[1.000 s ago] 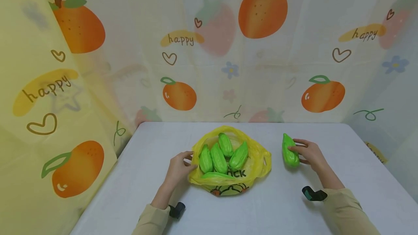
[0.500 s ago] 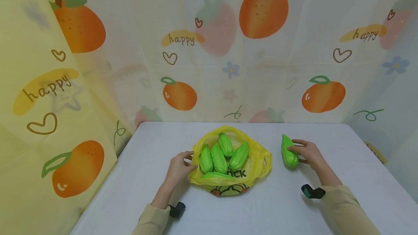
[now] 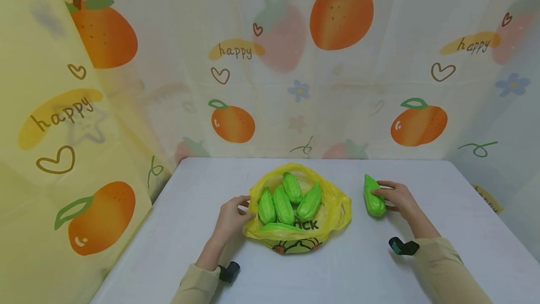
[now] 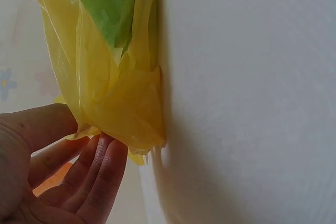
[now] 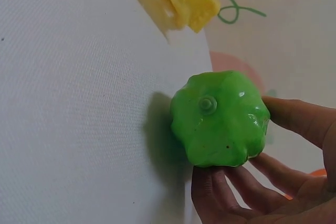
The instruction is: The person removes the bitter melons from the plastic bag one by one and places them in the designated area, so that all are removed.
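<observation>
My right hand (image 3: pixel 400 199) grips a glossy green ridged gourd (image 3: pixel 373 196), pointed at its far end, to the right of the bag. Seen from its blunt end in the right wrist view, the gourd (image 5: pixel 218 121) sits between thumb and fingers, its shadow on the white surface beside it. A yellow plastic bag (image 3: pixel 337 210) lies with its mouth spread wide, and several similar green gourds (image 3: pixel 282 204) are inside. At the bag's left rim, my left hand (image 3: pixel 231 217) pinches the thin plastic; the left wrist view shows thumb and fingers (image 4: pixel 107 179) on the bag's edge.
A white-covered table (image 3: pixel 303 278) carries everything. Behind and at the sides hangs a curtain (image 3: pixel 270 107) printed with fruit. Each wrist wears a small black camera, the left one (image 3: pixel 229 272) and the right one (image 3: pixel 403 247).
My right hand and the gourd have shifted very slightly left since a second ago. The left hand and the bag stay in place.
</observation>
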Action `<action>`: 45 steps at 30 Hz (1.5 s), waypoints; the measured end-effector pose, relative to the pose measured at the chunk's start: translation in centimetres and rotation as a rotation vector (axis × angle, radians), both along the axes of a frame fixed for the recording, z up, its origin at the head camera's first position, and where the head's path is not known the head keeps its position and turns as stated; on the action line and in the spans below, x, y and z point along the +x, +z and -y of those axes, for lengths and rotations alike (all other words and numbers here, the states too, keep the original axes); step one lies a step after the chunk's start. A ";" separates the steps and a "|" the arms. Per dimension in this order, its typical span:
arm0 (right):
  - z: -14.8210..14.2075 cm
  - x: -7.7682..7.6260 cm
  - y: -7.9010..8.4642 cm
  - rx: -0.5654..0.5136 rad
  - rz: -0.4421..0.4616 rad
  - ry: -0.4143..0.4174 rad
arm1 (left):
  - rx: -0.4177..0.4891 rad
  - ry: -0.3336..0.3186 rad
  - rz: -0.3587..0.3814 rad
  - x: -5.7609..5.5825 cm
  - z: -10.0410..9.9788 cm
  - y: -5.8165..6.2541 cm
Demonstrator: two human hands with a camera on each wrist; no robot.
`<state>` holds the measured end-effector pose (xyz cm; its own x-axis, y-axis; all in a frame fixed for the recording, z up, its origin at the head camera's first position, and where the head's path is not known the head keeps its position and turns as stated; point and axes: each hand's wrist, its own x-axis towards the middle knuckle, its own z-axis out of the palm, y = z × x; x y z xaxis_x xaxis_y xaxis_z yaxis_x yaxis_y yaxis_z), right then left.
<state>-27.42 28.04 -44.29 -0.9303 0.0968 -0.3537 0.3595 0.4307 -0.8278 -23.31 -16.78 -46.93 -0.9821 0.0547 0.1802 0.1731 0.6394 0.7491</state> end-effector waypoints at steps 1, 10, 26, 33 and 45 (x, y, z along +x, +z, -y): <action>0.0 0.0 0.0 -0.003 0.002 0.000 | -0.001 -0.002 -0.001 0.0 0.0 0.0; -0.2 -0.4 -0.7 -0.007 0.014 -0.011 | -0.003 -0.008 -0.002 0.0 -0.1 0.0; -0.6 -0.6 -1.0 -0.005 0.007 0.000 | -0.006 -0.001 0.002 -0.1 0.0 -0.2; -0.9 -0.6 -1.1 0.013 0.011 0.006 | -0.004 0.009 0.007 -0.1 0.1 -0.3; -1.6 0.1 -0.6 0.004 -0.033 0.032 | 0.003 0.016 0.009 0.0 0.0 -0.1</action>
<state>-27.33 29.60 -44.89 -0.9442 0.0684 -0.3222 0.3179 0.4451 -0.8371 -23.29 -16.75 -47.07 -0.9845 0.0388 0.1713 0.1562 0.6395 0.7528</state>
